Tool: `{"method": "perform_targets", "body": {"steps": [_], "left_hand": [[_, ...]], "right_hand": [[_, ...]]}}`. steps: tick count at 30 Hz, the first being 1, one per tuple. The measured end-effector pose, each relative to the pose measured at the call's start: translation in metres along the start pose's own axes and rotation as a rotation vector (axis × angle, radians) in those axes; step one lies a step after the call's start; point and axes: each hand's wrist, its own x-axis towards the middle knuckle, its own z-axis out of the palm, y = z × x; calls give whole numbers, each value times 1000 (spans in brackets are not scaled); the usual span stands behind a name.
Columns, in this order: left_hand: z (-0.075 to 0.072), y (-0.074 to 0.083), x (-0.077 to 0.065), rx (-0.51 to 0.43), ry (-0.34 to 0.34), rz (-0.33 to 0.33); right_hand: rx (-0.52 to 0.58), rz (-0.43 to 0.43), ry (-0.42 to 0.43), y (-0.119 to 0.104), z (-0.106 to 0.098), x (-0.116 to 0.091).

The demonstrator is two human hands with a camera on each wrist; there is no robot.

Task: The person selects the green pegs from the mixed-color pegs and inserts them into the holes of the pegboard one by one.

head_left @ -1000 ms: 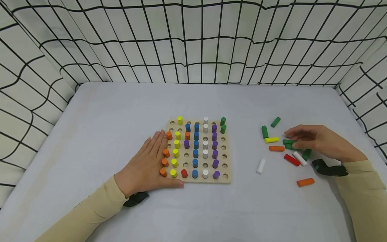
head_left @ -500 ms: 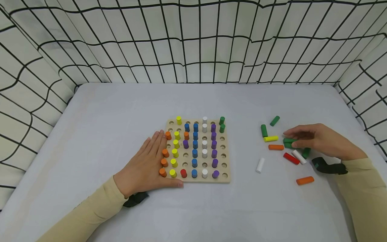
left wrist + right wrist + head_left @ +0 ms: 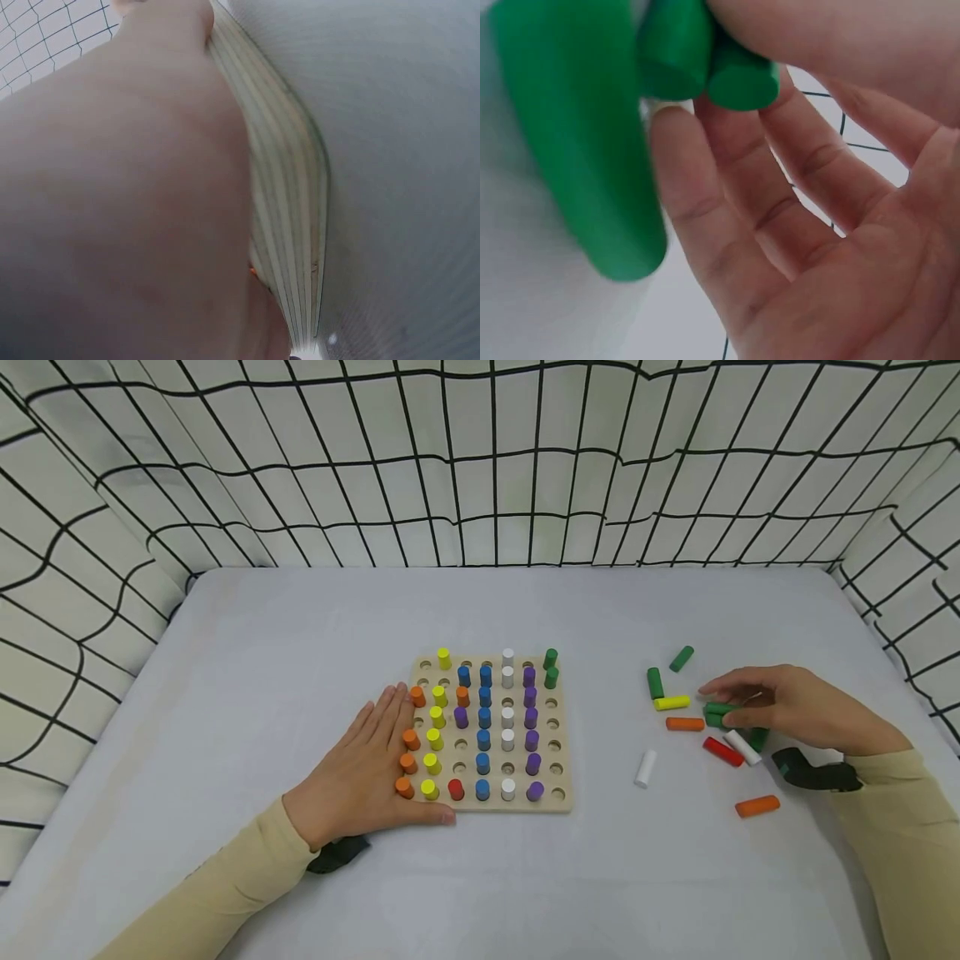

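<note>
My left hand lies with straight fingers along the left side of a wooden pegboard, its thumb along the front edge. In the left wrist view the palm rests against the layered board edge. Coloured pegs stand upright in columns, among them an orange peg, a blue peg and a purple peg. Over the loose pegs at right, my right hand pinches two green pegs between thumb and curled fingers. Another green peg lies beside them, partly under the hand in the head view.
Around the right hand lie a yellow peg, orange pegs, a red peg, white pegs and more green pegs. Black wire mesh borders the white table.
The right fingers have shifted slightly at the green pegs, and the two pegs now lie closer together. The left hand keeps its place on the board. The head view has shifted slightly.
</note>
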Motion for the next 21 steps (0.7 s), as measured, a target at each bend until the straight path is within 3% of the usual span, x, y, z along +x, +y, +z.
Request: {"method": "perform_targets", "body": {"steps": [13, 21], "left_hand": [[1, 0, 0, -8, 3, 1], [1, 0, -1, -8, 8, 5]], "right_hand": [[-68, -18, -9, -8, 0, -2], [-96, -35, 31, -8, -1, -3]]}}
